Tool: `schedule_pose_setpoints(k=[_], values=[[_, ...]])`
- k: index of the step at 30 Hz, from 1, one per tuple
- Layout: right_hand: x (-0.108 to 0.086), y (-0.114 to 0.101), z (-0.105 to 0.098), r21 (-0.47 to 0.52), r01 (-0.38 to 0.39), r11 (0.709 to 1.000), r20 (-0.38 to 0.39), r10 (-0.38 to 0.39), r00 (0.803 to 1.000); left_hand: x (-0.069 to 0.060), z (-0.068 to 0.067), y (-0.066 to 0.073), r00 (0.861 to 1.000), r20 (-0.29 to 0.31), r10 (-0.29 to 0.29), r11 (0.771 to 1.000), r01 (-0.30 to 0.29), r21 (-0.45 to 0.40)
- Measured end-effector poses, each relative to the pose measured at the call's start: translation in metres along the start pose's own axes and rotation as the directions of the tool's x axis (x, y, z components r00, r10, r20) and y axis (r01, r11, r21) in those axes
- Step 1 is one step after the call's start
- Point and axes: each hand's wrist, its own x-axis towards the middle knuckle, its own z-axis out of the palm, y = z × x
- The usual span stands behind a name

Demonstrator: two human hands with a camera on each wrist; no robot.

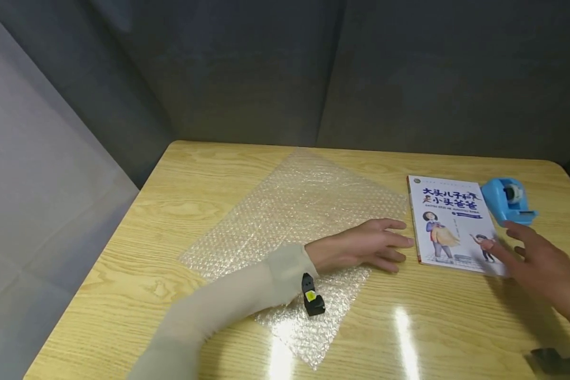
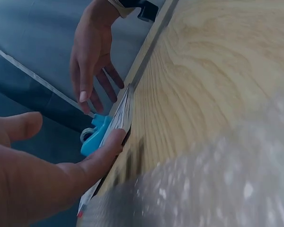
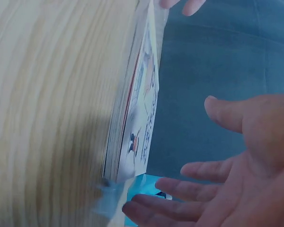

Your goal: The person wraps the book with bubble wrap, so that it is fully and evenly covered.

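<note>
A white book with a drawn cover lies flat on the wooden table at the right. Beside its left edge is the left hand, fingers spread and holding nothing, the forearm over a sheet of bubble wrap. The right hand hovers by the book's lower right corner, thumb over the cover in the head view. In the right wrist view the right hand has its fingers extended, with the book standing off from them. Whether the left fingertips touch the book cannot be told.
A blue tape dispenser stands against the book's upper right side. The bubble wrap lies diagonally across the middle of the wooden table. Dark curtains hang behind the table's back edge, and a grey cloth is at the left.
</note>
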Motion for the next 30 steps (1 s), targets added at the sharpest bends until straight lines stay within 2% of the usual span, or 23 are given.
schedule_pose_setpoints(k=[5,9,14,23,30], values=[[0.004,0.004,0.0,0.046,-0.091,0.995,0.036,0.09,0.995,0.008,0.01,0.001,1.0,-0.018,-0.024,0.997,0.023,-0.073],[0.006,0.01,0.002,0.056,-0.123,0.991,0.059,0.12,0.991,0.012,0.014,0.001,0.999,-0.015,-0.039,0.994,0.037,-0.107],[0.008,0.015,0.004,0.077,-0.098,0.992,0.081,0.091,0.993,0.017,0.018,0.003,0.998,-0.04,-0.043,0.985,0.035,-0.168],[0.008,0.013,0.006,0.073,-0.076,0.994,0.083,0.069,0.994,0.021,0.024,0.0,0.998,-0.065,-0.028,0.978,0.014,-0.209],[0.007,0.011,0.005,0.099,-0.082,0.992,0.094,0.073,0.993,0.024,0.024,-0.004,0.998,-0.064,0.008,0.983,-0.02,-0.184]])
